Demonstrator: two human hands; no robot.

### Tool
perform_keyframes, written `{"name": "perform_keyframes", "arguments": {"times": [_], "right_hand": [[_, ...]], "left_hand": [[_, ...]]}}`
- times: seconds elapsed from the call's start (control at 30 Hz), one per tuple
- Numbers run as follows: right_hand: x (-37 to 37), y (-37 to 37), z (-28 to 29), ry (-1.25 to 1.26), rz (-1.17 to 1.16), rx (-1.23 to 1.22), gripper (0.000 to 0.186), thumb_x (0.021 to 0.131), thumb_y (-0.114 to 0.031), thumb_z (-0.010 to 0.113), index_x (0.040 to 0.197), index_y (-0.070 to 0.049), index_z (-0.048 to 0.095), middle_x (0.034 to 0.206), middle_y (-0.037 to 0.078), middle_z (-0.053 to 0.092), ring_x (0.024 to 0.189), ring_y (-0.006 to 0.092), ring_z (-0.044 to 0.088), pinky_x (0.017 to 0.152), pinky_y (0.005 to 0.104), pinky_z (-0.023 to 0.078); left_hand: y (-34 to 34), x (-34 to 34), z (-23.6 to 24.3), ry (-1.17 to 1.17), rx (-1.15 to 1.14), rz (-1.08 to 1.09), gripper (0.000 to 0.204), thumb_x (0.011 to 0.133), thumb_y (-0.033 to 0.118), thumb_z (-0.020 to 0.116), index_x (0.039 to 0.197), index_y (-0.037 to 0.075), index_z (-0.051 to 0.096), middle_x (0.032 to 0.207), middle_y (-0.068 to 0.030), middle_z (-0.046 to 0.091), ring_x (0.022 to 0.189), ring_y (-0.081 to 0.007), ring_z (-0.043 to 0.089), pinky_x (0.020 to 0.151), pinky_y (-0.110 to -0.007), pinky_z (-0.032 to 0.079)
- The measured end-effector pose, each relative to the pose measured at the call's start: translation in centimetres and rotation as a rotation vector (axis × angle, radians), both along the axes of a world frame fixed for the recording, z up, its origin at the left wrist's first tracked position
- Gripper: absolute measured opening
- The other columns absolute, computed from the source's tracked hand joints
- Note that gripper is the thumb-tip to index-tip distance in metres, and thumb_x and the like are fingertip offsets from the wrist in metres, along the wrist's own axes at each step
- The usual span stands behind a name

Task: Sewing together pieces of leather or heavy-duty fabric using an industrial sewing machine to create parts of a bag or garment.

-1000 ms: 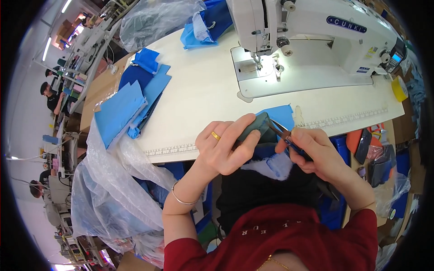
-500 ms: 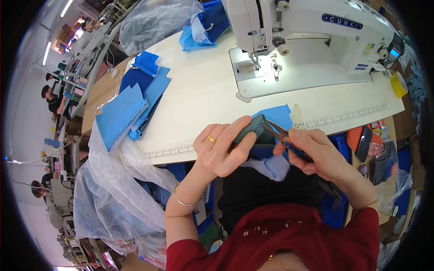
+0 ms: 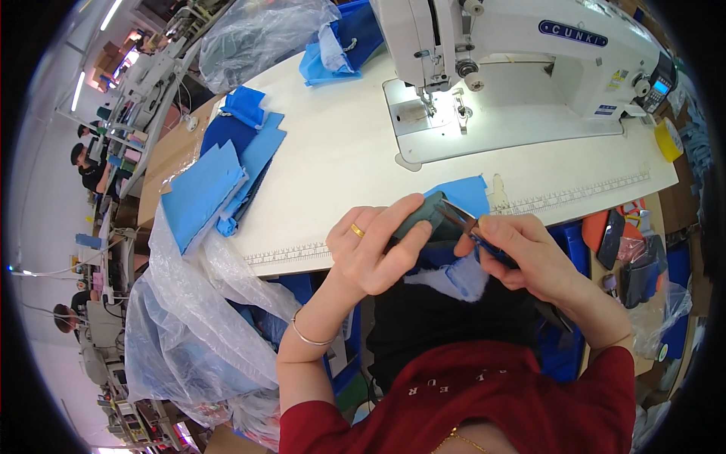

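Observation:
My left hand (image 3: 374, 246), with a gold ring, pinches a small dark green fabric piece (image 3: 425, 216) at the near edge of the white sewing table (image 3: 333, 151). My right hand (image 3: 522, 253) holds a small pair of thread snips (image 3: 463, 222), blades touching the green piece. Under both hands lie blue fabric (image 3: 465, 195) on the table edge and a paler blue piece (image 3: 457, 280) over my lap.
A white sewing machine (image 3: 522, 45) stands at the back right, its needle area lit. Stacked blue fabric pieces (image 3: 215, 185) lie at the left of the table. Clear plastic bags (image 3: 189, 318) hang at the left. A yellow tape roll (image 3: 669, 140) sits far right. Other people work far left.
Both hands stay together at the table edge; the snips have shifted slightly along the green piece. The view has tipped a little.

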State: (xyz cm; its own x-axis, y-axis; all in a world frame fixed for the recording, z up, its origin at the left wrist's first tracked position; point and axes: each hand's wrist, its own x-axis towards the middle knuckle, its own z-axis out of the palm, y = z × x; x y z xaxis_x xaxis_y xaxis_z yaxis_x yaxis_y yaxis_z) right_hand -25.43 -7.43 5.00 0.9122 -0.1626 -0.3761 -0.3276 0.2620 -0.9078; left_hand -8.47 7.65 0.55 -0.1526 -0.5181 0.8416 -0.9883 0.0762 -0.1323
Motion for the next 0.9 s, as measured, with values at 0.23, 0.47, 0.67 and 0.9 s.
{"name": "perform_keyframes", "arguments": {"times": [0.23, 0.47, 0.67, 0.9], "right_hand": [[-0.08, -0.22, 0.13, 0.024, 0.005, 0.025, 0.046, 0.098, -0.039, 0.042, 0.093, 0.002, 0.063, 0.054, -0.001, 0.043, 0.04, 0.003, 0.028, 0.037, 0.0188, 0.02], [-0.11, -0.24, 0.02, 0.018, 0.019, 0.039, 0.048, 0.098, -0.041, 0.042, 0.094, 0.003, 0.063, 0.055, 0.0, 0.044, 0.041, 0.0031, 0.029, 0.038, 0.0187, 0.021], [-0.01, -0.3, 0.04, 0.026, 0.02, 0.026, 0.049, 0.098, -0.042, 0.042, 0.094, 0.002, 0.063, 0.055, 0.0, 0.044, 0.041, 0.0031, 0.029, 0.038, 0.0186, 0.021], [0.09, -0.26, 0.03, 0.019, 0.018, -0.021, 0.047, 0.097, -0.042, 0.044, 0.094, 0.001, 0.064, 0.056, -0.002, 0.044, 0.044, 0.0029, 0.032, 0.04, 0.0186, 0.022]], "left_hand": [[0.0, 0.07, -0.19, 0.009, -0.011, -0.005, 0.023, 0.065, 0.009, 0.066, 0.088, 0.007, 0.064, 0.098, -0.0147, 0.066, 0.062, -0.016, 0.06, 0.055, -0.024, 0.047], [0.11, 0.07, -0.23, 0.024, -0.02, 0.001, 0.023, 0.066, 0.009, 0.067, 0.089, 0.007, 0.064, 0.098, -0.0151, 0.066, 0.062, -0.016, 0.06, 0.055, -0.024, 0.047], [0.07, 0.1, 0.0, 0.013, -0.01, -0.008, 0.023, 0.065, 0.009, 0.067, 0.088, 0.008, 0.064, 0.098, -0.0149, 0.066, 0.062, -0.0159, 0.06, 0.055, -0.023, 0.047], [0.06, 0.14, -0.06, 0.053, -0.001, -0.029, 0.024, 0.066, 0.006, 0.068, 0.089, 0.008, 0.063, 0.097, -0.013, 0.066, 0.062, -0.0161, 0.06, 0.055, -0.024, 0.048]]}}
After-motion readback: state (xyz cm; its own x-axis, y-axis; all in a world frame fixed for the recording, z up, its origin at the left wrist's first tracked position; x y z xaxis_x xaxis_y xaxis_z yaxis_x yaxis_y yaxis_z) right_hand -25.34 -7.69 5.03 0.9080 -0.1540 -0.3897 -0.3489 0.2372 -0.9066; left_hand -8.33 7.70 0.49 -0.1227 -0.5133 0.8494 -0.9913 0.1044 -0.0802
